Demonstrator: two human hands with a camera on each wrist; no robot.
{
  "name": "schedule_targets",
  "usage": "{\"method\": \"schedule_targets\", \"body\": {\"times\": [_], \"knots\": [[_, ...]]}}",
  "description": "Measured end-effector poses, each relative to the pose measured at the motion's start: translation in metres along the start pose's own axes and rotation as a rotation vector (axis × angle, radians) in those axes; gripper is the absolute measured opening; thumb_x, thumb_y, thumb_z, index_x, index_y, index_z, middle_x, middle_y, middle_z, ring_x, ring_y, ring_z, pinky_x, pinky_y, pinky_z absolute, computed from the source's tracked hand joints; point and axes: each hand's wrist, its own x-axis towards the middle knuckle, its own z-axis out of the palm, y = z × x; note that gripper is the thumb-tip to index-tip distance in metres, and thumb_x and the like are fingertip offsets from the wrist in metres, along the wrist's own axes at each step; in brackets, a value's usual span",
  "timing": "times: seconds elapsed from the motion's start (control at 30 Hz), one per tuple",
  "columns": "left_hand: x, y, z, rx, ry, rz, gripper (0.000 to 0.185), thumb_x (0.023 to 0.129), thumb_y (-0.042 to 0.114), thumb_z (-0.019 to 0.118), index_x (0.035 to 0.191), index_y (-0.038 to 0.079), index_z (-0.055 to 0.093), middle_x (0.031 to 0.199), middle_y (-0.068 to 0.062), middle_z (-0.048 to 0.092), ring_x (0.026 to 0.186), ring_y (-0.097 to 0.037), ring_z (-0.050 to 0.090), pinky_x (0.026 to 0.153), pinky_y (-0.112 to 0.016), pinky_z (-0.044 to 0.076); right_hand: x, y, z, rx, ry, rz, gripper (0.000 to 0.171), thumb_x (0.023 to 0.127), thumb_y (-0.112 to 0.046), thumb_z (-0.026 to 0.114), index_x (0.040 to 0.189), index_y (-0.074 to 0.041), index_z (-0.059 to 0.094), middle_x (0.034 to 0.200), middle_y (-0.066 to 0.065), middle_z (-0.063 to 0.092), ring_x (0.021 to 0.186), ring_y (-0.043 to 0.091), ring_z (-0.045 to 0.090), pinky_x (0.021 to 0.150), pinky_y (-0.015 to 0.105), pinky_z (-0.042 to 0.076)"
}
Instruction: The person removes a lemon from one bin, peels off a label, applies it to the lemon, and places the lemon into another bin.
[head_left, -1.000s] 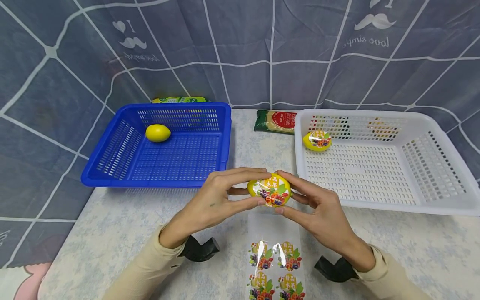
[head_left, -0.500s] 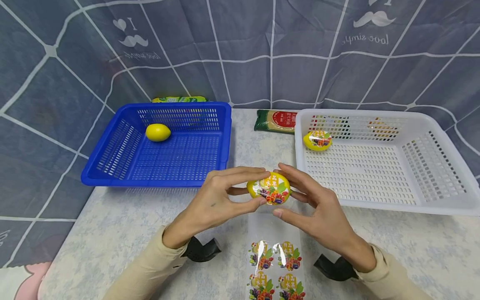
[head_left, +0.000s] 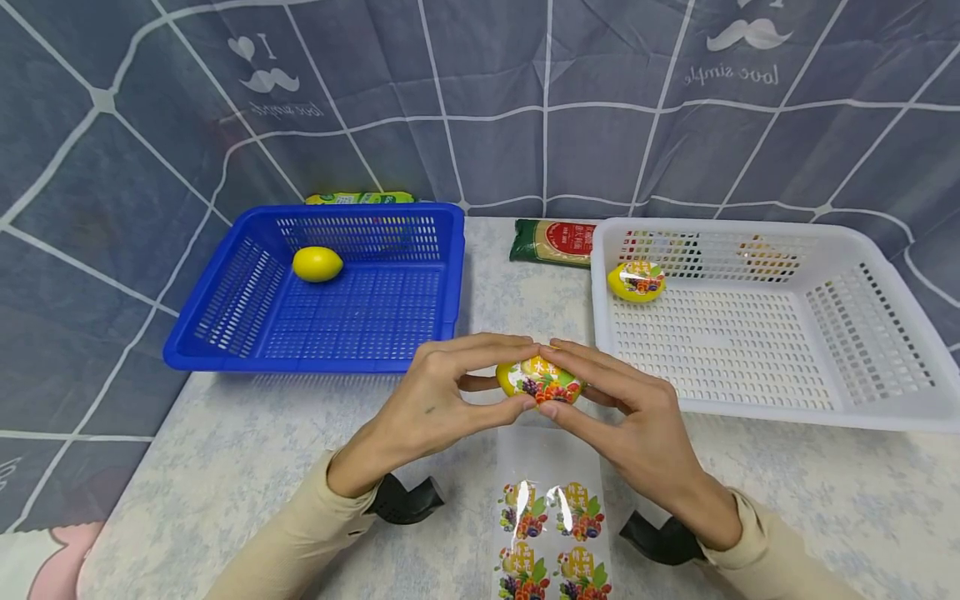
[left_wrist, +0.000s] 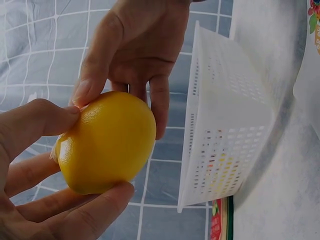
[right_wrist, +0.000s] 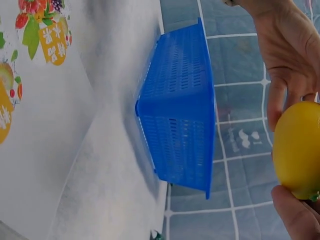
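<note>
Centrally, both hands' grip on stickered lemon (head_left: pixel 542 382); plain lemon (head_left: pixel 317 263) inside blue basket (head_left: pixel 225 292).

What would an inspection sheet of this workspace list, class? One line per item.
Surface: pale mottled table.
Job's things: held lemon bearing a fruit sticker; sticker sheet below it.
Clutter: bare lemon in blue basket; stickered lemon in white basket; packets behind the baskets.
Grippers: left hand and right hand grip the held lemon with curled fingers.
Cables: nothing seen.
Surroundings: grey patterned cloth.
</note>
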Motion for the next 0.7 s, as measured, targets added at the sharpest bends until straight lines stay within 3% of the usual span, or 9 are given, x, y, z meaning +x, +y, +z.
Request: {"method": "schedule_targets", "body": {"times": [0.17, 0.47, 0.7], "knots": [[0.001, 0.001, 0.0, 0.002, -0.011, -0.003, 0.043, 0.084, 0.009, 0.078, 0.125, 0.006, 0.068, 0.126, -0.005, 0.065, 0.113, -0.018, 0.063, 0.077, -0.026, 0.057, 0.001, 0.0, -0.001, -0.018, 0.004, -0.017, 0.054, 0.076, 0.004, 0.081, 0.126, -0.009, 0.068, 0.13, 0.005, 0.063, 0.119, 0.023, 0.06, 0.086, 0.032, 0.054], [0.001, 0.001, 0.0, 0.021, -0.031, -0.03, 0.046, 0.082, 0.011, 0.081, 0.125, 0.006, 0.067, 0.127, -0.003, 0.065, 0.113, -0.015, 0.063, 0.077, -0.025, 0.057, 0.002, -0.002, -0.006, -0.003, -0.035, 0.045, 0.052, 0.078, 0.001, 0.08, 0.127, -0.01, 0.067, 0.131, 0.004, 0.062, 0.122, 0.02, 0.059, 0.09, 0.032, 0.053], [0.001, 0.001, 0.0, 0.011, -0.02, -0.043, 0.046, 0.082, 0.011, 0.081, 0.126, 0.006, 0.067, 0.127, -0.004, 0.065, 0.113, -0.016, 0.063, 0.076, -0.026, 0.057, 0.0, 0.0, -0.01, -0.063, -0.097, 0.055, 0.058, 0.083, -0.003, 0.078, 0.137, -0.016, 0.06, 0.14, 0.0, 0.055, 0.128, 0.018, 0.053, 0.092, 0.031, 0.052]]}}
